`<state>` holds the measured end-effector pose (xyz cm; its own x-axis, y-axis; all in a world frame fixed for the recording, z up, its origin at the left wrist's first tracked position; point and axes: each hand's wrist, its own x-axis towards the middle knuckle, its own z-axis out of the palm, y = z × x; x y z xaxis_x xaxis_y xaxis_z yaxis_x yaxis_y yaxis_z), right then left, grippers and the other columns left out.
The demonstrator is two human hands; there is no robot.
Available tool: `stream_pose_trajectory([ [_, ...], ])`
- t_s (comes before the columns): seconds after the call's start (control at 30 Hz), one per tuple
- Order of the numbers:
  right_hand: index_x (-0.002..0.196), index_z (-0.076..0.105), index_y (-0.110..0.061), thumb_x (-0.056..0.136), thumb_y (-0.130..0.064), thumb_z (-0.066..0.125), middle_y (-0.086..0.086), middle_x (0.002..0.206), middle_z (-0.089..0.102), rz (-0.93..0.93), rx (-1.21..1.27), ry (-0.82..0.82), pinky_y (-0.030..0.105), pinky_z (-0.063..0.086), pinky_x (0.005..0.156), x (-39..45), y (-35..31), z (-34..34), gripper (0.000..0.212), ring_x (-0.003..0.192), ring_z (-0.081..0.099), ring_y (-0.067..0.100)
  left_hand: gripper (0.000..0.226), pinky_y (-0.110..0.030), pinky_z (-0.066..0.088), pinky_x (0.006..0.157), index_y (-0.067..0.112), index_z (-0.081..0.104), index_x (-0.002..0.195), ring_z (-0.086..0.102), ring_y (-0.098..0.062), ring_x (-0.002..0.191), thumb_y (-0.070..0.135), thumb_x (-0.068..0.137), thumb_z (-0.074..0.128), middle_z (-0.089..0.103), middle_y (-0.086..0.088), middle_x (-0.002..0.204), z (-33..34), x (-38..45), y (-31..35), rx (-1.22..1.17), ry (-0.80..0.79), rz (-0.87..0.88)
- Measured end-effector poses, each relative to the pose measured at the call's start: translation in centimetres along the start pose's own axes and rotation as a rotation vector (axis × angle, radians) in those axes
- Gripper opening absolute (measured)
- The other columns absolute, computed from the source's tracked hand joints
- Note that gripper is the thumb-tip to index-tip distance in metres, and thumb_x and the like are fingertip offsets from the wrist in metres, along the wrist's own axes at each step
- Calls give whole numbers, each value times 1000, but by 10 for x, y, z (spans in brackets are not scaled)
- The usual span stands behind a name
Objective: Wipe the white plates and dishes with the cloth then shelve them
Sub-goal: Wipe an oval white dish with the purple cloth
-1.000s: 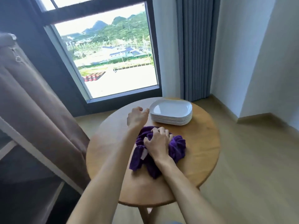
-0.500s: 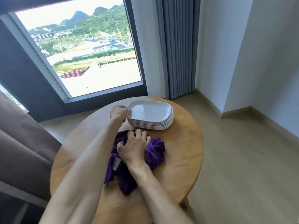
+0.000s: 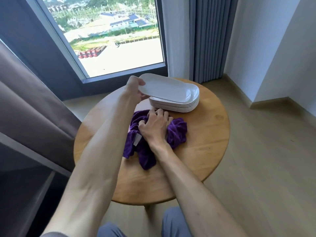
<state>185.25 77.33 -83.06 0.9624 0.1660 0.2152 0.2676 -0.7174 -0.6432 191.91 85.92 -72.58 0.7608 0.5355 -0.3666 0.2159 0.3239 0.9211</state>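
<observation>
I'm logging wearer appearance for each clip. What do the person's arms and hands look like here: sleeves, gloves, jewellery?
Both forearms are bare up to the frame's lower edge, with no sleeves showing. The left hand and right hand wear no gloves, and no rings, watch or bracelets show. Blue-grey trousers cover the knees below.

1. You have bright daylight from the window [image 3: 109, 36] ahead; the ground outside is washed out to near white.
2. The wall [image 3: 266, 40] on the right is evenly lit, while the brown curtain [image 3: 30, 103] at left sits in dim shade.
3. Soft shadows fall on the counter [image 3: 208, 134] beneath the plates [image 3: 174, 103] and cloth [image 3: 177, 132].
4. Wide-angle distortion bends the window frame and stretches your forearms near the bottom edge.
5. Focus is slightly soft throughout.
</observation>
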Motion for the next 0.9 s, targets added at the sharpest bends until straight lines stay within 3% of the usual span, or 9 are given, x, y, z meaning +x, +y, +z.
stream_pose_trajectory([
  [0.07, 120, 64, -15, 89, -33, 58, 8, 122, 60, -17, -27, 17, 45, 30, 102, 1, 1, 0, 36, 116, 47, 30, 44, -49, 62, 88, 7, 41, 130, 61, -36, 109, -2, 87, 48, 55, -17, 130, -2, -8, -4, -94, -120, -27],
  [0.2, 117, 59, -11, 99, -33, 57, 9, 117, 66, 3, 38, 73, 45, 30, 98, 2, 3, -1, 28, 114, 54, 32, 33, -48, 60, 84, 0, 48, 128, 61, -39, 108, 4, 96, 40, 58, -24, 130, -13, -32, -5, -246, -174, 6],
  [0.3, 108, 53, -6, 104, -26, 51, 15, 104, 70, 70, 277, 169, 45, 32, 93, -2, 1, -8, 21, 103, 61, 39, 43, -45, 57, 82, 1, 44, 145, 58, -38, 114, 15, 106, 33, 59, -24, 134, -33, -51, -5, -346, -177, 99],
  [0.47, 109, 52, 0, 105, -25, 45, 23, 111, 67, 323, 735, 284, 34, 29, 74, -6, -7, -43, 26, 104, 60, 42, 37, -47, 58, 90, 16, 58, 130, 63, -35, 116, 30, 111, 29, 68, -14, 123, -99, -76, -12, -448, -39, 251],
  [0.57, 119, 55, -11, 96, -42, 57, 18, 118, 62, 96, 250, 120, 41, 38, 90, -14, -6, -61, 39, 115, 54, 40, 41, -49, 60, 88, 15, 50, 144, 62, -35, 120, 33, 111, 34, 63, -16, 134, -142, -89, -26, -501, 104, 257],
  [0.63, 129, 59, -23, 82, -55, 69, 15, 126, 58, -45, -40, 51, 50, 37, 104, -32, -11, -68, 58, 122, 50, 39, 38, -52, 58, 94, 16, 53, 140, 63, -34, 120, 34, 110, 37, 63, -16, 135, -163, -97, -36, -533, 183, 244],
  [0.77, 135, 56, -39, 67, -65, 80, 13, 155, 34, -17, -180, -364, 55, 23, 116, -73, -27, -46, 77, 145, 28, 35, 38, -56, 54, 102, 16, 53, 139, 63, -35, 121, 34, 109, 38, 63, -16, 136, -180, -114, -50, -555, 269, 238],
  [0.83, 134, 54, -32, 76, -56, 79, 16, 155, 32, -16, -204, -343, 55, 27, 113, -83, -32, -32, 68, 146, 26, 37, 37, -55, 55, 101, 17, 52, 139, 63, -35, 120, 33, 109, 39, 63, -16, 135, -183, -124, -57, -523, 306, 240],
  [0.9, 127, 57, -18, 87, -46, 73, 18, 138, 53, 40, -29, -177, 49, 40, 103, -76, -34, -34, 52, 133, 44, 39, 33, -56, 54, 101, 19, 53, 135, 63, -34, 120, 32, 108, 40, 63, -16, 134, -185, -130, -62, -485, 320, 251],
])
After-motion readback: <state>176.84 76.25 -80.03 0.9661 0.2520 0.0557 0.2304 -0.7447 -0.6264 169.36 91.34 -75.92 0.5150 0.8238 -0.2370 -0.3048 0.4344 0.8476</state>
